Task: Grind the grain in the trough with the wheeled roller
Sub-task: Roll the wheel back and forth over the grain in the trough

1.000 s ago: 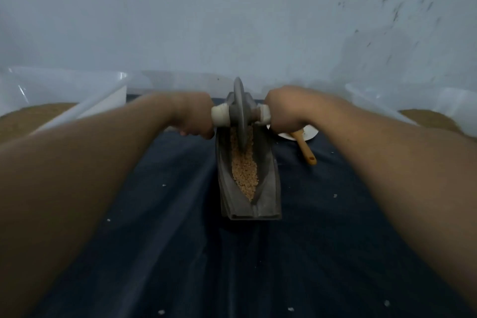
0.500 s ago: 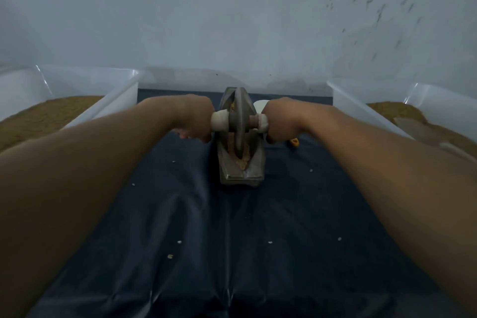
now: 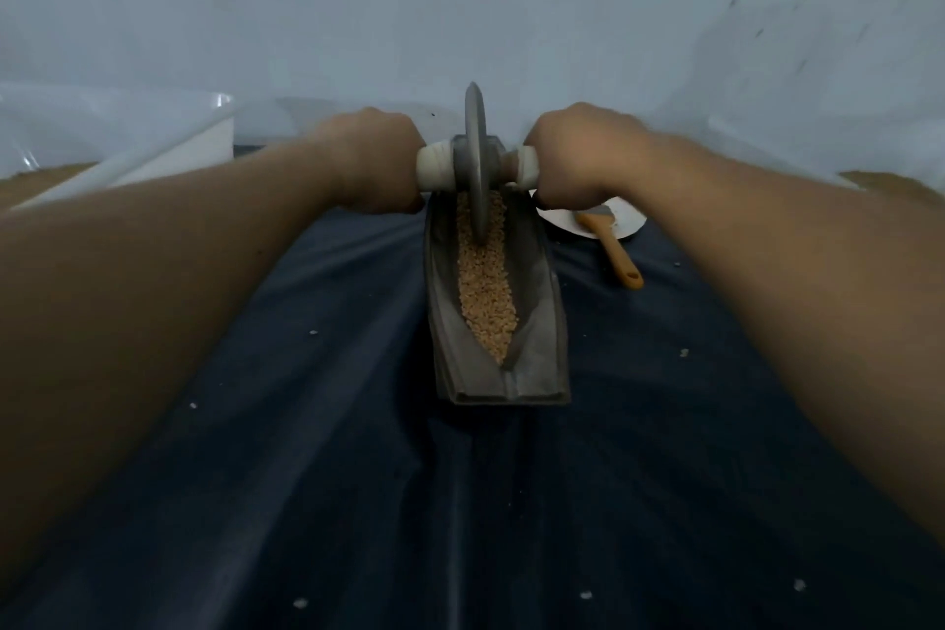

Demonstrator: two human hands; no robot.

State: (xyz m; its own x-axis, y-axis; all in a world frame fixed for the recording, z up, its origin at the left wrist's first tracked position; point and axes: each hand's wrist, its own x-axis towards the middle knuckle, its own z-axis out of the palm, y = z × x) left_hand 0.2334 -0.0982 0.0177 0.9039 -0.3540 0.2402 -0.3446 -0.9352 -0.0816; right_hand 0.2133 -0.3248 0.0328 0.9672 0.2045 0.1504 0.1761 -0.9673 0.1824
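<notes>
Mid-grind, left hand (image 3: 376,159) and right hand (image 3: 572,154) clamp fingers round the axle of the wheeled roller (image 3: 475,154), upright in grain (image 3: 486,292) at the far end of the trough (image 3: 543,322); next, likely an even pull nearward

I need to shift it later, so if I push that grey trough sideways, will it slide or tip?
The trough looks thick and metal-like, so probably heavy and stiff. Its flat, wide base on the dark sheet suggests sliding rather than tipping. The loose grain inside would likely shift or spill if jolted.
</notes>
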